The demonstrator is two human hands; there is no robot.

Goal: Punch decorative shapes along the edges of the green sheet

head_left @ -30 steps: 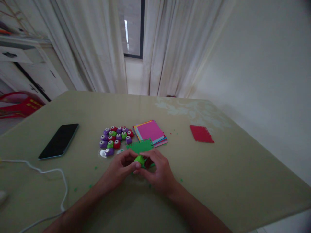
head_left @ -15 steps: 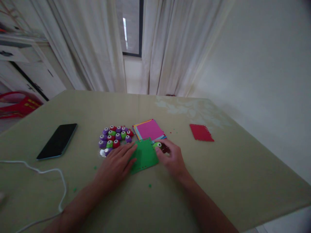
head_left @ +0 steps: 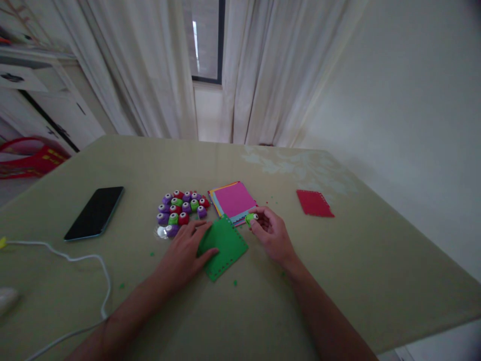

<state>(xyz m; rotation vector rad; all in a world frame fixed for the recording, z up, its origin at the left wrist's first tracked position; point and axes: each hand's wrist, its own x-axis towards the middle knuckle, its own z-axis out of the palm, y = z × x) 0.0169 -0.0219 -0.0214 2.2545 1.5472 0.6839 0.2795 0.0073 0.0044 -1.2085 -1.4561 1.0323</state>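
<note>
My left hand (head_left: 187,249) holds a square of green paper (head_left: 227,244) at its left side, the thumb lying across its face. Small holes run along several of its edges. Pinched in my right hand (head_left: 273,234) is a small green hole punch (head_left: 251,218) with one round eye, apart from the paper's upper right edge. Behind my left hand sits a cluster of similar one-eyed pieces (head_left: 183,206) in purple, red and green. A stack of coloured paper (head_left: 235,200), pink on top, lies just beyond the green square.
Red paper (head_left: 314,203) with an edge of holes lies to the right. On the left are a black tablet (head_left: 94,213) and a white cable (head_left: 98,256). Green paper bits (head_left: 235,283) are scattered over the table (head_left: 240,321). A white object (head_left: 7,298) shows at the left edge.
The green paper has turned, one corner now pointing toward me. My right hand has drawn the green punch off the paper's edge, up and to the right. The view has shifted slightly.
</note>
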